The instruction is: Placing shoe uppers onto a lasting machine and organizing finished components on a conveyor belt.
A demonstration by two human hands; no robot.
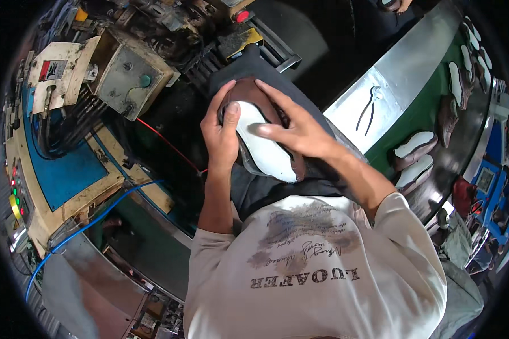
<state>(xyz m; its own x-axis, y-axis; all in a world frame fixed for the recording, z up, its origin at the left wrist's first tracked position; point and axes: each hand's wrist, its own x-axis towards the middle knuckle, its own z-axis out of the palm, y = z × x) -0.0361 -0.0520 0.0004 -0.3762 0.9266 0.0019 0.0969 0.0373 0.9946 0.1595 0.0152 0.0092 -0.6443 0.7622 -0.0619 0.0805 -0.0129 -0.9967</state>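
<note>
A brown leather shoe upper (247,92) lies bottom side up over my lap, its toe end pointing away from me. A white insole (258,135) covers most of its underside, with the leather edge standing around it. My left hand (223,127) wraps its left side, thumb on the edge of the insole. Around the right side goes my right hand (294,127), fingers reaching toward the toe. Its thumb, smeared by motion, lies over the middle of the insole. The face turned toward my lap is hidden.
Lasting pincers (369,110) lie on a metal shelf (395,68) at the right. Beyond it a green conveyor (387,152) carries several brown shoes (415,150) with white insoles. A greasy machine (133,73) stands ahead left, with a red button (242,16) and a blue hose (90,225).
</note>
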